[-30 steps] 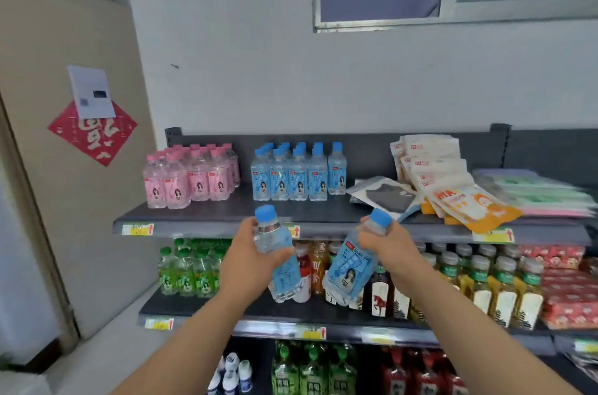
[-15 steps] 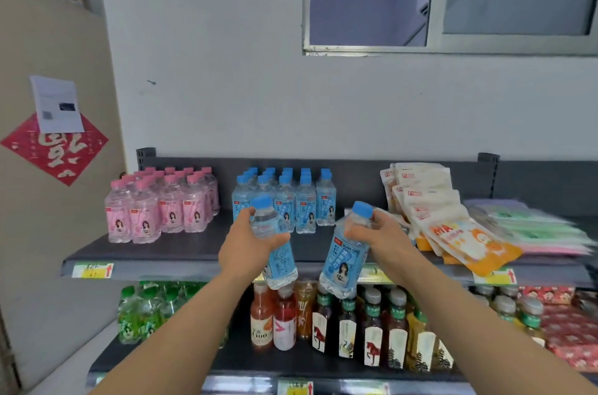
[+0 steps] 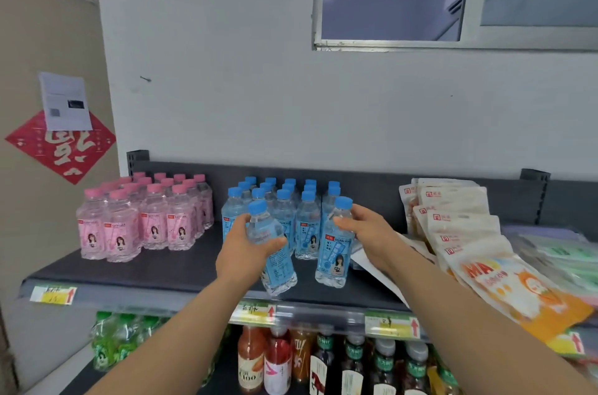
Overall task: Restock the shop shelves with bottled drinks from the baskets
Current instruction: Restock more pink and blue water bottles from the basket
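My left hand (image 3: 241, 252) grips a clear blue-capped bottle (image 3: 275, 262), tilted, its base low over the front of the dark top shelf (image 3: 155, 271). My right hand (image 3: 369, 233) holds a second blue-capped bottle (image 3: 335, 252) by its neck and shoulder; it stands nearly upright with its base at the shelf surface. Both bottles are in front of a block of several matching blue-capped bottles (image 3: 291, 203).
Several pink-capped bottles (image 3: 142, 216) stand to the left on the same shelf. Snack pouches (image 3: 459, 233) lie stacked to the right, and a flat packet (image 3: 382, 271) lies beside my right hand. The lower shelf holds green bottles (image 3: 116, 339) and mixed drink bottles (image 3: 323, 362).
Both hands have moved up and forward with their bottles, from in front of the shelf edge to over the top shelf. The right bottle has come nearly upright.
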